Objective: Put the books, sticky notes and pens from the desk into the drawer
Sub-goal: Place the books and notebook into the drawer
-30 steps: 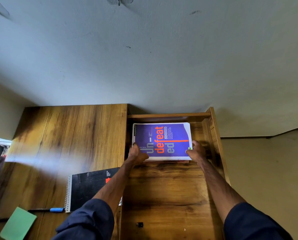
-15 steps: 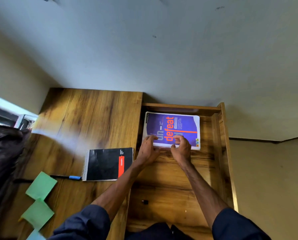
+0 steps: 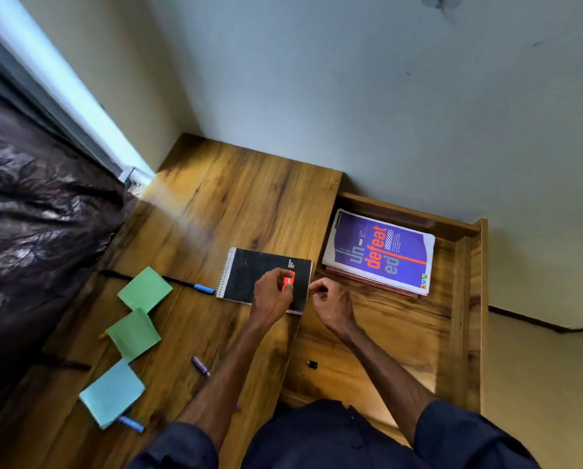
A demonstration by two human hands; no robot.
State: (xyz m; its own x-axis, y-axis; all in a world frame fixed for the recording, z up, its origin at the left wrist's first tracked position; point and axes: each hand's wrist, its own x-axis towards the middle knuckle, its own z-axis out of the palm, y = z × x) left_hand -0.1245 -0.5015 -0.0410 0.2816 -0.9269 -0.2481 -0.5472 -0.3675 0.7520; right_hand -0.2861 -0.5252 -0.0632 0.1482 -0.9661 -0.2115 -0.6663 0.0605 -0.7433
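Note:
A purple book [image 3: 381, 253] lies on top of other books at the far end of the open wooden drawer [image 3: 459, 316]. A black spiral notebook [image 3: 249, 272] rests on the desk [image 3: 235, 204] by the drawer's edge. My left hand [image 3: 273, 294] hovers over the notebook's near right corner, fingers loosely curled, holding nothing. My right hand [image 3: 332, 301] is at the notebook's right edge over the drawer, fingers curled and apart. Two green sticky pads [image 3: 144, 289] [image 3: 134, 333] and a blue pad [image 3: 112, 394] lie at the left. A blue-capped pen [image 3: 188, 284] and purple pens [image 3: 200, 365] [image 3: 131, 424] lie on the desk.
A dark glossy bag or cushion [image 3: 36, 238] fills the left side beside the desk. A small black object [image 3: 312, 364] lies on the drawer floor. The wall runs behind the desk and drawer, a window strip at upper left.
Both hands let go of the purple book, left in the drawer, and moved left to the black notebook. The camera swung left, showing more of the desk.

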